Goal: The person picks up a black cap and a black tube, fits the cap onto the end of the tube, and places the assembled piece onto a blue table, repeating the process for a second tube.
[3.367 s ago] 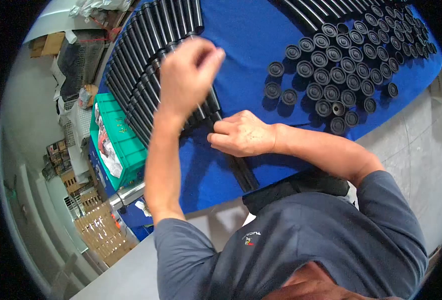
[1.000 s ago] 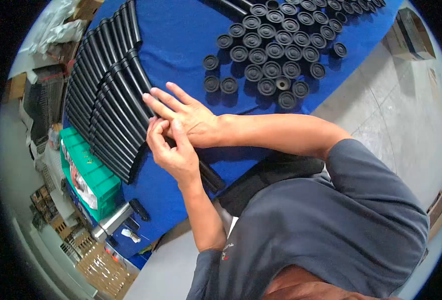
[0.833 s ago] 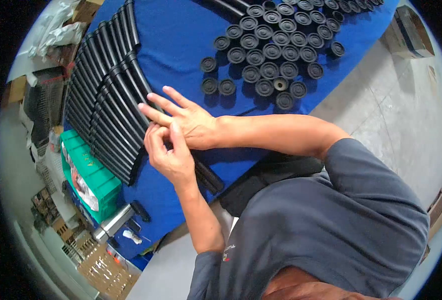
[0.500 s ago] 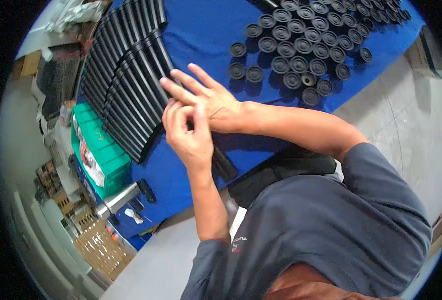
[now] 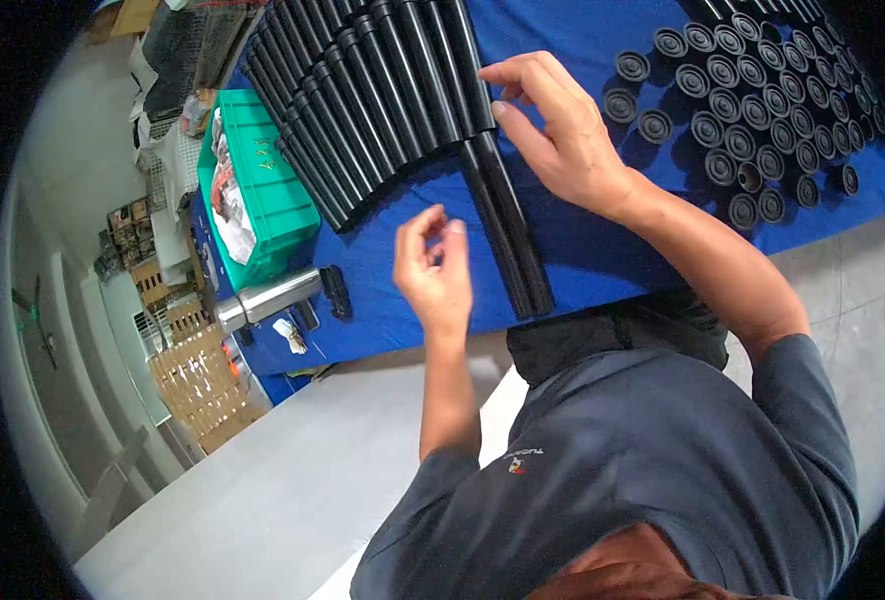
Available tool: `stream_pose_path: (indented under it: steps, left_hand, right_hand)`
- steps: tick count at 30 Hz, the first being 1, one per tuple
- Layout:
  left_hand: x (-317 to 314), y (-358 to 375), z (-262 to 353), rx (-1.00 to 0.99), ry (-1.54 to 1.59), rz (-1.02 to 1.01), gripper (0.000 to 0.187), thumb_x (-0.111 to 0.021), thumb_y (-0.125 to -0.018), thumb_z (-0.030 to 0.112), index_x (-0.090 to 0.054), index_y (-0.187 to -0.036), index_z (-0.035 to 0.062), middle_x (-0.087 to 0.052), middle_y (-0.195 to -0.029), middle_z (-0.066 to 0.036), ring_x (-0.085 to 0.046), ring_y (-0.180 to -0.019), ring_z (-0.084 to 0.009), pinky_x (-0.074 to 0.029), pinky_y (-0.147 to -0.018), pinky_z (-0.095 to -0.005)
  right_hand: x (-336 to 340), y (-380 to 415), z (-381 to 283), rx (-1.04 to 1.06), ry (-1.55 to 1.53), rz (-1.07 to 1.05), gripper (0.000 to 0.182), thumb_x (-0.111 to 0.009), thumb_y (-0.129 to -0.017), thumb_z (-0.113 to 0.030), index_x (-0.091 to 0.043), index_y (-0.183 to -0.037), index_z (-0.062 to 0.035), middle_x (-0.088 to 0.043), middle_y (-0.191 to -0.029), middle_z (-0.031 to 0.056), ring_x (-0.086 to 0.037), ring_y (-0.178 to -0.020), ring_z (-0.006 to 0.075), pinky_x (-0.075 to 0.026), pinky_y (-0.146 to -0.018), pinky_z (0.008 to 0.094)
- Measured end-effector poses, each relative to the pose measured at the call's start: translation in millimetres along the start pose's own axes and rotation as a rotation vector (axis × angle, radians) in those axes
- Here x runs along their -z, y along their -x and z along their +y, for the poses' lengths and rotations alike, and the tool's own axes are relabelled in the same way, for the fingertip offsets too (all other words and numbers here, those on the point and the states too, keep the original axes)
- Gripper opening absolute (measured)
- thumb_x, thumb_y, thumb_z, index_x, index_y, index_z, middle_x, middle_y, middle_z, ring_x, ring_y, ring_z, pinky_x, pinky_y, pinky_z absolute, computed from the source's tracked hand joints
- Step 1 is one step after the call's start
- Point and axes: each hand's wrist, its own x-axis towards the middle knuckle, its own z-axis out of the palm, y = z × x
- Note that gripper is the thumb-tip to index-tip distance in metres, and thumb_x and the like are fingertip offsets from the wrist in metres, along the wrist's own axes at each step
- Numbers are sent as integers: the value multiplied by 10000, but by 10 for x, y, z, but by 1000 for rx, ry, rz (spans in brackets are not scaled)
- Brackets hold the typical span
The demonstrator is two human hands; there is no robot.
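My right hand (image 5: 568,135) is open, thumb and fingers apart. Its fingertips are right at the edge of the row of black tubes (image 5: 403,110) laid side by side on the table. My left hand (image 5: 433,270) hovers nearer the front edge, its fingers loosely curled and the thumb apart, with nothing visible in it. Between the two hands a pair of black tubes (image 5: 508,230) lies lengthwise, pointing toward my body. Many round black caps (image 5: 753,110) with ringed faces are spread to the right of my right hand.
A blue cloth (image 5: 383,335) covers the table. On the left stands a green crate (image 5: 273,190) with wrapped items inside. A silver cylinder (image 5: 273,295) and a small black object (image 5: 337,292) lie near the front left edge. Cardboard pieces (image 5: 208,380) are on the floor.
My hands have come apart: they were together over the tubes, and now the left is lower and the right is higher. The view has shifted, so the table things appear moved.
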Motion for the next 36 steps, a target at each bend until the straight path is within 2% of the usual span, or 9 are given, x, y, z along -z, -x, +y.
stream_pose_path:
  steps: [6,9,11,18,21,26,27,33,36]
  left_hand:
    - [-160,188,-20,59,-160,-233,412,-780,-823,-14,-576,-1180,-42,-606,-1100,-117,-604,-757,-115,-531,-592,-224]
    - [-224,177,-99,25,-179,-213,465,-769,-809,-13,-541,-1213,-43,-617,-1087,-135,-609,-732,-125,-540,-597,-254]
    - [-269,176,-13,68,-243,-205,553,-793,-756,53,-519,-1227,-42,-654,-1059,-169,-634,-722,-173,-554,-678,-342]
    - [-3,347,-144,18,-473,-276,734,-770,-766,74,-460,-1430,32,-658,-1038,-159,-641,-733,-245,-559,-742,-396]
    - [270,325,-170,7,-676,-313,665,-681,-785,90,-493,-1419,23,-625,-1184,-203,-621,-1088,-396,-520,-953,-491]
    - [633,235,-537,-103,-879,-237,591,-621,-784,20,-548,-1371,18,-613,-1151,-203,-579,-1113,-411,-483,-978,-502]
    - [661,226,-604,-119,-885,-226,580,-620,-784,12,-557,-1361,14,-613,-1147,-207,-578,-1109,-416,-477,-980,-504]
    - [641,134,-515,-81,-811,-218,586,-654,-785,-18,-567,-1365,4,-603,-1272,-211,-604,-1152,-403,-466,-1018,-458]
    - [549,-95,-246,-167,-638,-156,532,-672,-828,-2,-589,-1353,13,-584,-1330,-195,-588,-1229,-368,-483,-1040,-452]
  right_hand:
    - [-25,28,26,-44,-26,-43,299,-657,-906,-49,-607,-1194,14,-620,-1011,176,-664,-923,330,-544,-823,401]
    - [-18,32,11,-63,-26,-80,301,-658,-911,-60,-605,-1198,16,-623,-1014,175,-665,-923,327,-546,-824,398]
    - [-20,24,4,-74,-29,-97,303,-657,-914,-57,-602,-1202,16,-621,-1013,175,-665,-921,321,-550,-813,392]
    - [1,28,32,-145,-45,-132,300,-643,-914,-59,-589,-1202,7,-623,-996,176,-661,-912,336,-548,-807,420]
    - [-47,68,115,-145,48,-120,271,-635,-909,-75,-590,-1166,-3,-634,-990,181,-662,-925,358,-543,-819,443]
    - [-94,122,139,-174,93,-142,248,-647,-903,-152,-591,-1108,-25,-658,-1022,208,-670,-935,418,-554,-815,504]
    - [-115,141,160,-126,69,-114,260,-664,-906,-100,-609,-1136,6,-638,-934,177,-664,-847,356,-543,-767,438]
    - [-119,171,127,-195,102,-174,226,-646,-896,-103,-591,-1100,-20,-640,-960,185,-668,-917,381,-542,-791,481]
    - [-114,163,92,-225,106,-213,229,-642,-904,-115,-587,-1105,-19,-639,-973,191,-670,-906,390,-546,-776,494]
